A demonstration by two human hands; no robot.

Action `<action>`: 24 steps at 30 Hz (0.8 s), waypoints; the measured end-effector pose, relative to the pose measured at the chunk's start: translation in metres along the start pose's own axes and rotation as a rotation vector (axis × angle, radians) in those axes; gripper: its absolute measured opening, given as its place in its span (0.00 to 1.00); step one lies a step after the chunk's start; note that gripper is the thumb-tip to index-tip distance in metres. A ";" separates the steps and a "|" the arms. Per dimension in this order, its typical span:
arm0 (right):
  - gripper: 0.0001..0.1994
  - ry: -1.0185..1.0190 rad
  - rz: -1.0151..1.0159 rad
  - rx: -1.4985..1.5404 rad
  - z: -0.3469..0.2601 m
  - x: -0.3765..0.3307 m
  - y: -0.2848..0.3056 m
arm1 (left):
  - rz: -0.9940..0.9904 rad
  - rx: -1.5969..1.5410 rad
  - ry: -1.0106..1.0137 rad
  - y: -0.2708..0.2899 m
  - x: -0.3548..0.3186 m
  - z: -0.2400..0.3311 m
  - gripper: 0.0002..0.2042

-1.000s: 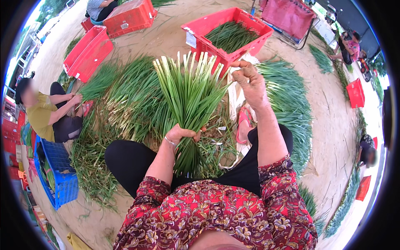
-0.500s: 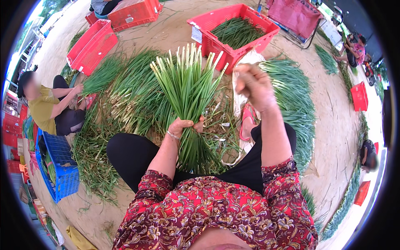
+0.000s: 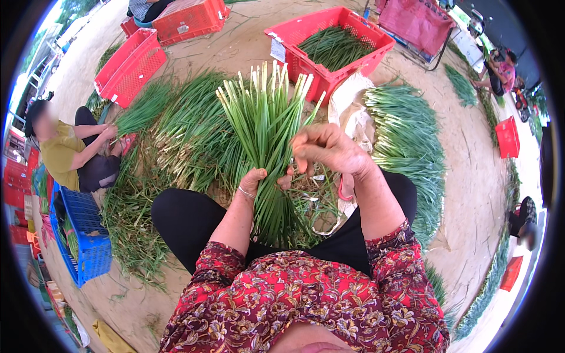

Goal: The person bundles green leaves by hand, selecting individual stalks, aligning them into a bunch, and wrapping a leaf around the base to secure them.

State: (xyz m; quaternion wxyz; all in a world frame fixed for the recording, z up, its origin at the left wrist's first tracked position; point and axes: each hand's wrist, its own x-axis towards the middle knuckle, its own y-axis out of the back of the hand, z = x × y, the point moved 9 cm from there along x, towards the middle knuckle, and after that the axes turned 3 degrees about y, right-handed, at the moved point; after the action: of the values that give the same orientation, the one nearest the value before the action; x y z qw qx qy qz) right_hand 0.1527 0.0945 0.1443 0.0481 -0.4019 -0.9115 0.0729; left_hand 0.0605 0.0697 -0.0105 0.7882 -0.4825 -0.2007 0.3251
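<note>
Wrapped round the middle of a thick bunch of garlic chives [image 3: 268, 126], my left hand [image 3: 259, 179] holds it upright over my lap. The pale cut ends point away from me, and the green leaf tips hang down between my knees. My right hand [image 3: 329, 150] is at the right side of the bunch, just above the left hand. Its fingers are bent in toward the thumb, and what they pinch, if anything, cannot be made out. Beyond my left knee lies a heap of loose chives [image 3: 194, 132]. To the right is a pile of chives laid in line [image 3: 409, 147].
A red crate [image 3: 329, 76] with chives stands ahead, beside a white sack [image 3: 353, 117]. Left are another red crate [image 3: 129, 67], a blue crate [image 3: 94, 253] and a seated person [image 3: 73, 141] handling chives. Leaf scraps [image 3: 138, 229] litter the ground. Other people sit farther off.
My right hand has come down and left, from above the white sack to the side of the bunch. The left hand keeps its hold, nearly still.
</note>
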 end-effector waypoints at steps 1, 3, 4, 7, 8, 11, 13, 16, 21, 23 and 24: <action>0.05 0.055 0.096 -0.020 -0.006 0.003 0.011 | 0.015 0.014 0.020 0.004 0.000 -0.003 0.34; 0.08 0.153 0.356 -0.095 -0.006 0.009 0.044 | 0.075 0.123 0.046 0.007 0.003 -0.006 0.33; 0.09 0.149 0.466 -0.413 -0.001 0.010 0.054 | 0.084 0.180 0.051 0.003 0.004 -0.005 0.33; 0.14 0.020 0.636 -1.166 0.000 0.009 0.062 | 0.114 0.300 0.056 -0.004 0.003 -0.005 0.33; 0.14 -0.003 0.629 -1.179 0.005 0.010 0.064 | 0.116 0.297 0.057 -0.003 0.003 -0.005 0.33; 0.11 -0.042 0.623 -1.205 0.018 0.010 0.067 | 0.115 0.255 0.046 0.001 0.002 -0.007 0.33; 0.08 -0.086 0.532 -0.896 0.028 0.008 0.070 | 0.101 0.191 0.027 -0.003 0.001 -0.007 0.33; 0.06 -0.099 0.360 -0.385 0.023 0.004 0.059 | 0.013 0.104 0.054 -0.002 0.000 -0.009 0.37; 0.08 0.097 0.198 0.039 -0.010 -0.002 0.048 | -0.092 -0.066 0.085 0.015 -0.005 -0.016 0.43; 0.07 0.108 0.290 0.009 -0.007 0.003 0.051 | -0.062 -0.013 0.083 0.017 -0.006 -0.017 0.40; 0.07 0.113 0.346 -0.007 -0.005 0.005 0.055 | -0.035 0.043 0.085 0.000 -0.002 -0.014 0.37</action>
State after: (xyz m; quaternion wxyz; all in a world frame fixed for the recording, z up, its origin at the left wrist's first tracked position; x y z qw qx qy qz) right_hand 0.1900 0.1357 0.1395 0.0845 -0.5564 -0.8248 0.0542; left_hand 0.0680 0.0588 -0.0167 0.8117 -0.4755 -0.1684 0.2945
